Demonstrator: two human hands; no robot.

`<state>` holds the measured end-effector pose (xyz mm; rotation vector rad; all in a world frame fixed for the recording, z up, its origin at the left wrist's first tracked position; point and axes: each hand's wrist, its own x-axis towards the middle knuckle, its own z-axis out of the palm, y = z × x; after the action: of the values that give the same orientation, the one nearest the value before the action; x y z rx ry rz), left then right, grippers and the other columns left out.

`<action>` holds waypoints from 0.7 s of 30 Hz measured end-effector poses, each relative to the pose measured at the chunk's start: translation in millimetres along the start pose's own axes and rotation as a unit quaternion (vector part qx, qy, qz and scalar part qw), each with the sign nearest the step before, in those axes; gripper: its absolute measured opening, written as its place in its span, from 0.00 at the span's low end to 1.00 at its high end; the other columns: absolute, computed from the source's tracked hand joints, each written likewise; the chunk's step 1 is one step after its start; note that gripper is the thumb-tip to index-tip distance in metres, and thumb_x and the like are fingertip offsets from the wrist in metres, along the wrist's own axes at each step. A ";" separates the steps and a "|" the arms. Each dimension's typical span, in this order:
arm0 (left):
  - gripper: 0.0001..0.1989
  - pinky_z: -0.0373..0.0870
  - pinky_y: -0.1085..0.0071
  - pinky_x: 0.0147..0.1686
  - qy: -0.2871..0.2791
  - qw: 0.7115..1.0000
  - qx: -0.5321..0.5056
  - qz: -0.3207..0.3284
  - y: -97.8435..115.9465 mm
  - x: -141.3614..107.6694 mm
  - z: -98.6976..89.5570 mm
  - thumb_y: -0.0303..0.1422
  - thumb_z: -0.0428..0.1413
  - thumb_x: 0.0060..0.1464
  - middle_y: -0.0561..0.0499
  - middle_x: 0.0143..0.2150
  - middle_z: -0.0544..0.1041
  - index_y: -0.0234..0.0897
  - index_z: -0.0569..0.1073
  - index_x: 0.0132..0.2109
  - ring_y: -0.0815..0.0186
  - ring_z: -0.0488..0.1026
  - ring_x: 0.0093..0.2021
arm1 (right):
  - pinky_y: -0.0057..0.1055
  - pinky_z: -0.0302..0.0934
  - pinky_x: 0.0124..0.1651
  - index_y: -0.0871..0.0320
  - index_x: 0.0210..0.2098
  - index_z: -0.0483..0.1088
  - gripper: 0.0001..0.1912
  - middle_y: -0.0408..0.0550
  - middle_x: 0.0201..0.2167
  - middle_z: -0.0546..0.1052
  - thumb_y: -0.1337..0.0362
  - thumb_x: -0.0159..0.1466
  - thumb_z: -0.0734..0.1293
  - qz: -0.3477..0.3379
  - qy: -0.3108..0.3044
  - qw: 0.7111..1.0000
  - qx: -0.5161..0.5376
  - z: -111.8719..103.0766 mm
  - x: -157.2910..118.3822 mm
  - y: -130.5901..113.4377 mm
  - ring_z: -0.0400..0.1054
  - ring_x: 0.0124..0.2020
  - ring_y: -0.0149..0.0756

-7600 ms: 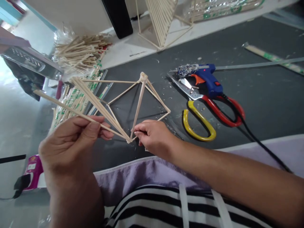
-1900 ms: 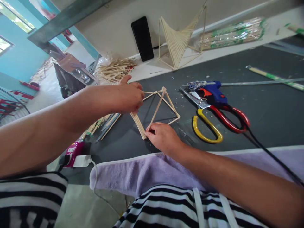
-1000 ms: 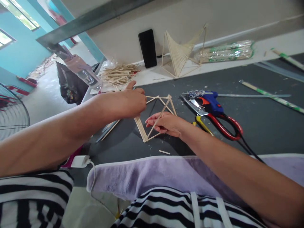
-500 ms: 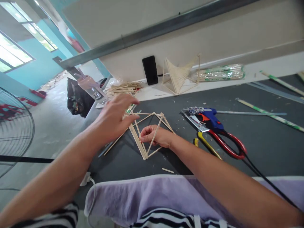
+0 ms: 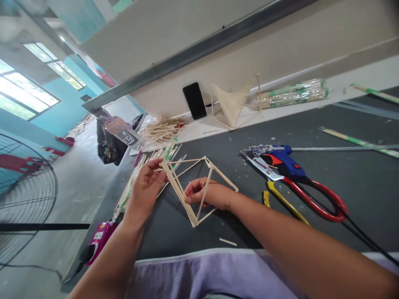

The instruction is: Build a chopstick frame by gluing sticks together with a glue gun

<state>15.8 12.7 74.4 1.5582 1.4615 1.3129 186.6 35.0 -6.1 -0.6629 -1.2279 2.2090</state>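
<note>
A frame of thin wooden sticks (image 5: 180,192) stands tilted over the dark table, with several sticks lying side by side along its left edge. My left hand (image 5: 146,185) is at the upper left corner, its fingers and thumb closed around the stick ends. Reaching in through the frame's open side, my right hand (image 5: 204,193) pinches the row of sticks near its middle. Part of that hand is behind a slanting stick. A short stick piece (image 5: 228,241) lies on the table below the frame.
Right of the frame lie scissors (image 5: 299,191) with red and yellow handles and a blue glue gun (image 5: 288,162). A phone (image 5: 195,101), a finished-looking stick model (image 5: 232,101) and loose sticks (image 5: 163,129) line the back. A magenta device (image 5: 101,241) sits at the left edge.
My left hand has come down from above the frame onto its upper left corner and closed there. My right hand keeps its pinch on the sticks. The view has shifted slightly.
</note>
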 end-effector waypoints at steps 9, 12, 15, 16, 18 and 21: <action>0.15 0.71 0.72 0.37 0.009 1.000 0.012 -0.020 -0.2 1.6 1.7 0.34 0.59 0.52 0.52 0.38 0.73 0.42 0.72 0.48 0.69 0.72 0.34 | 0.20 0.50 0.16 0.60 0.30 0.73 0.11 0.34 0.17 0.68 0.67 0.47 0.73 -0.002 -0.004 1.000 -0.004 -1.9 1.3 4.0 0.55 0.13 0.19; 0.16 0.70 0.71 0.38 -0.003 0.999 0.004 -0.033 1.8 3.8 0.5 0.35 0.59 0.52 0.52 0.37 0.73 0.42 0.72 0.49 0.69 0.71 0.34 | 0.20 0.52 0.17 0.58 0.43 0.74 0.21 0.35 0.21 0.71 0.67 0.48 0.74 -0.003 -0.007 1.000 0.011 -2.8 0.9 6.3 0.58 0.14 0.19; 0.18 0.70 0.72 0.38 -0.043 0.998 -0.004 -0.043 5.5 7.1 -3.0 0.34 0.59 0.51 0.52 0.37 0.72 0.42 0.72 0.51 0.69 0.70 0.35 | 0.20 0.54 0.18 0.57 0.49 0.72 0.26 0.36 0.23 0.72 0.68 0.49 0.74 0.005 -0.009 1.000 0.019 -2.7 0.1 6.7 0.58 0.15 0.19; 0.19 0.70 0.73 0.38 -0.061 0.997 -0.004 -0.049 6.9 8.4 -4.9 0.34 0.60 0.51 0.52 0.37 0.72 0.42 0.72 0.51 0.69 0.70 0.35 | 0.20 0.54 0.18 0.57 0.49 0.72 0.26 0.37 0.24 0.73 0.68 0.50 0.74 0.008 -0.010 1.000 0.018 -2.6 -0.1 6.5 0.58 0.14 0.19; 0.20 0.69 0.73 0.38 -0.099 0.993 -0.007 -0.067 9.5 11.4 -9.5 0.34 0.60 0.51 0.52 0.36 0.72 0.42 0.72 0.52 0.70 0.69 0.35 | 0.20 0.54 0.17 0.56 0.49 0.73 0.25 0.37 0.24 0.73 0.68 0.50 0.74 0.015 -0.013 1.000 0.010 -2.6 -0.2 6.1 0.58 0.14 0.19; 0.19 0.69 0.74 0.37 -0.139 0.986 -0.019 -0.093 12.0 16.2 -17.1 0.34 0.61 0.50 0.52 0.35 0.72 0.42 0.73 0.51 0.70 0.68 0.35 | 0.20 0.55 0.18 0.56 0.48 0.74 0.23 0.37 0.24 0.73 0.68 0.51 0.73 0.023 -0.022 0.999 0.001 -2.9 0.1 6.2 0.59 0.14 0.20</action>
<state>2.2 22.8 94.7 1.4727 1.3600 0.9674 187.0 34.1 -12.8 -0.6516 -1.2429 2.2742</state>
